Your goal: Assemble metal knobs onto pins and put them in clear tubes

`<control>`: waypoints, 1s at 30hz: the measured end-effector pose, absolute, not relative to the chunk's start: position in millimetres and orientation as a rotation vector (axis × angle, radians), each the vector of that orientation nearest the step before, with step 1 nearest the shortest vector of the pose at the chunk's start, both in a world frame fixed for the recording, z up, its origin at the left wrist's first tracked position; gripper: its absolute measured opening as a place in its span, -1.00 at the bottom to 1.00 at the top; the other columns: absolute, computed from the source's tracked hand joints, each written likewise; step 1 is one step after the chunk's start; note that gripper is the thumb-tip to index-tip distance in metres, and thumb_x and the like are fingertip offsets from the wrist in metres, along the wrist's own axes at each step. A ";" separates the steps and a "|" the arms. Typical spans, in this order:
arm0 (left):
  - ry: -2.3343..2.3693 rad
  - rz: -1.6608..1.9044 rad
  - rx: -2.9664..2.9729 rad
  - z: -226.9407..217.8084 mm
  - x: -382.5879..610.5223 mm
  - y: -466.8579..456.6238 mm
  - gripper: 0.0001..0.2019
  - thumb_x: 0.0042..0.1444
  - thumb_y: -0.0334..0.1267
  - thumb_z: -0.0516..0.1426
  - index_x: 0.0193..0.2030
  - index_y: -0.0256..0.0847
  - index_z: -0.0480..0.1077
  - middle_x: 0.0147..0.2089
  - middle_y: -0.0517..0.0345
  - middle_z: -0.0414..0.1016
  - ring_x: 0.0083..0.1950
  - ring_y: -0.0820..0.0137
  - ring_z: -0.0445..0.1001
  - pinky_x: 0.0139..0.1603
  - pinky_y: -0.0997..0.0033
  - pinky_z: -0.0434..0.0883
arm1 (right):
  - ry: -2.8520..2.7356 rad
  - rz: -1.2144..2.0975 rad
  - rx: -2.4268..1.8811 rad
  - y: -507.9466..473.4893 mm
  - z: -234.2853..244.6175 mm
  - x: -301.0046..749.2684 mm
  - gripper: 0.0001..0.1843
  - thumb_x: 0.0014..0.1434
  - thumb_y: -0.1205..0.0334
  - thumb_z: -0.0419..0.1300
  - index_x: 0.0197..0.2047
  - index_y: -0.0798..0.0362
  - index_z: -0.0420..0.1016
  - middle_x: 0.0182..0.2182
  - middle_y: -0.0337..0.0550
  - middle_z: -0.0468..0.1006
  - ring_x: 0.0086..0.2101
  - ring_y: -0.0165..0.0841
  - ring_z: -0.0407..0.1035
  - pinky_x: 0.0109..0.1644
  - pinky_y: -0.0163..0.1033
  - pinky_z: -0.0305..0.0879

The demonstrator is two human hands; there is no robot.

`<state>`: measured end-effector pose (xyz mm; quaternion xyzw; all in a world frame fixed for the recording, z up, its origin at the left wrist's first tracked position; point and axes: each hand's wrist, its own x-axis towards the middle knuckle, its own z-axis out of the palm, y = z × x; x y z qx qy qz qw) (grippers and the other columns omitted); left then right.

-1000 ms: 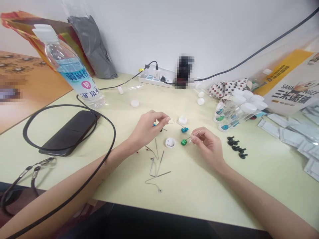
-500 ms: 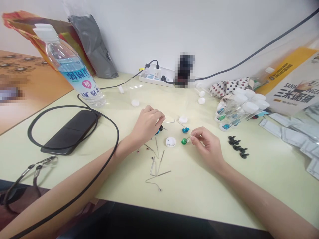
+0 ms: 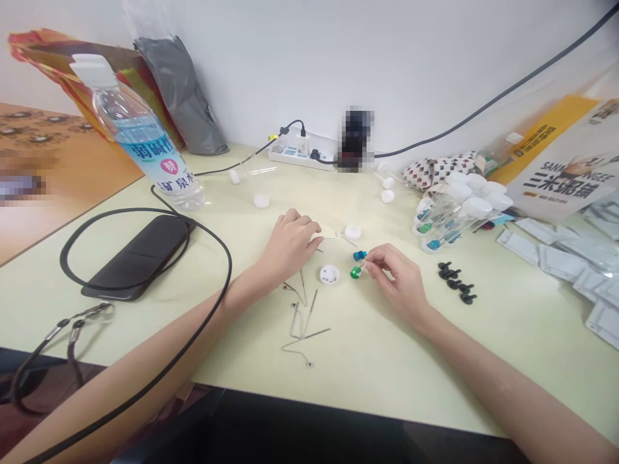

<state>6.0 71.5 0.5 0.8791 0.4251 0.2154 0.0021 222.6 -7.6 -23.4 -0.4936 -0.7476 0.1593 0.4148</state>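
On the label (image 3: 157,158) of the water bottle (image 3: 109,106) at my left, I read "弱碱", then "矿泉水" below; the character inside the pink heart is unclear. On the printed bag (image 3: 556,158) at my right, I read "SANM", "NGEE" and "三米"; smaller print is illegible.

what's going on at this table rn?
Someone is working bare-handed on small parts. The right hand pinches a thin piece at a green part, with a blue part just beyond it. The left hand is held low across from it; its fingertips are near a thin rod, and I can't tell whether it grips anything. Between the hands is a small white cap. Bent wires lie nearer the person, black parts off to the right.
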 end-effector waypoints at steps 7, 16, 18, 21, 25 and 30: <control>1.353 0.648 2.780 -0.5 3.9 77.8 -0.81 0.17 -0.30 0.07 -0.22 -0.29 0.49 -0.22 -0.02 0.54 -0.17 0.19 0.27 -0.11 0.16 0.25 | -1.982 0.402 -1.267 -6.9 -20.3 221.2 -0.84 0.27 0.34 -0.05 -0.30 0.02 0.32 -0.33 -0.14 0.39 -0.31 -0.36 0.32 -0.21 -0.24 0.26; 1.380 0.515 2.841 2.2 17.8 88.6 -0.87 0.06 -0.44 0.11 -0.33 -0.30 0.50 -0.27 -0.06 0.54 -0.14 0.14 0.29 -0.21 0.20 0.24 | -1.744 0.427 -1.299 -7.7 -21.8 232.2 -0.78 0.32 0.21 -0.09 -0.07 0.01 0.32 -0.30 -0.16 0.39 -0.49 -0.45 0.24 -0.35 -0.27 0.24; 1.380 0.458 2.879 2.2 27.0 91.4 -0.86 0.03 -0.50 0.10 -0.39 -0.31 0.49 -0.30 -0.10 0.53 -0.14 0.11 0.29 -0.26 0.19 0.22 | -1.713 0.406 -1.293 -8.1 -20.8 234.9 -0.78 0.31 0.17 -0.07 -0.08 0.01 0.32 -0.31 -0.17 0.38 -0.49 -0.46 0.25 -0.35 -0.28 0.23; 1.347 0.386 2.945 0.8 38.8 95.5 -0.80 0.01 -0.57 0.04 -0.47 -0.31 0.44 -0.35 -0.14 0.51 -0.16 0.11 0.30 -0.30 0.20 0.20 | -1.707 0.384 -1.287 -9.8 -18.7 238.0 -0.78 0.31 0.15 -0.06 -0.09 0.01 0.32 -0.30 -0.15 0.38 -0.48 -0.45 0.26 -0.36 -0.29 0.24; 1.325 0.322 3.022 -3.8 45.1 94.6 -0.74 -0.11 -0.70 0.01 -0.43 -0.33 0.41 -0.29 -0.15 0.50 -0.16 0.12 0.33 -0.32 0.23 0.18 | -1.726 0.323 -1.280 -12.9 -16.5 239.6 -0.80 0.29 0.20 -0.05 -0.07 0.01 0.30 -0.25 -0.12 0.39 -0.44 -0.43 0.28 -0.38 -0.29 0.25; 1.368 0.339 3.076 -2.3 42.5 81.0 -0.67 -0.09 -0.74 -0.08 -0.29 -0.38 0.37 -0.29 -0.22 0.46 -0.19 0.09 0.34 -0.32 0.20 0.16 | -1.777 0.248 -1.235 -17.2 -15.9 237.4 -0.77 0.28 0.31 -0.05 -0.01 -0.01 0.25 -0.26 -0.14 0.39 -0.47 -0.45 0.27 -0.36 -0.28 0.29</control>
